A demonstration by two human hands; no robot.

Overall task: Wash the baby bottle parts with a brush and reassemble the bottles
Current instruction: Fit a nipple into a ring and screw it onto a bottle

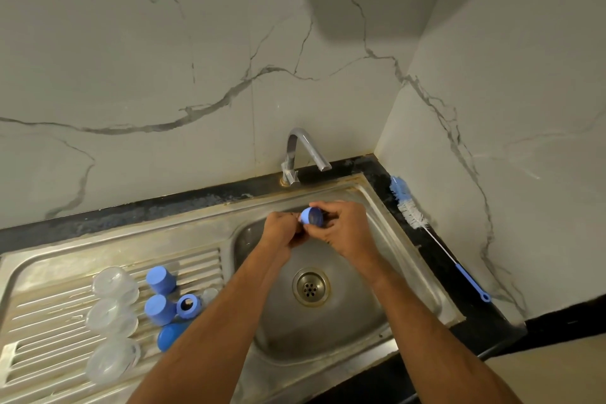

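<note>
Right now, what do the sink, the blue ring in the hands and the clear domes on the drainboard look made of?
Sink: brushed stainless steel, dull grey sheen, stained rim.
Blue ring: opaque matte plastic, probably.
Clear domes: translucent plastic, likely; the ribs show through them.

1. Blue screw ring [312,216]: round, open face tilted toward the camera, held over the sink basin just below the tap, pinched between both hands.
2. Bottle brush [426,233]: lies on the black counter right of the sink; blue-and-white bristle head toward the wall, thin wire stem, blue handle nearest the camera.
3. Three clear domed caps [111,321]: in a column on the ribbed drainboard, left side.
4. Blue parts [164,303]: clustered just right of the caps; two cup-shaped pieces, one ring with a hole, one oval piece partly hidden by the forearm.
</note>
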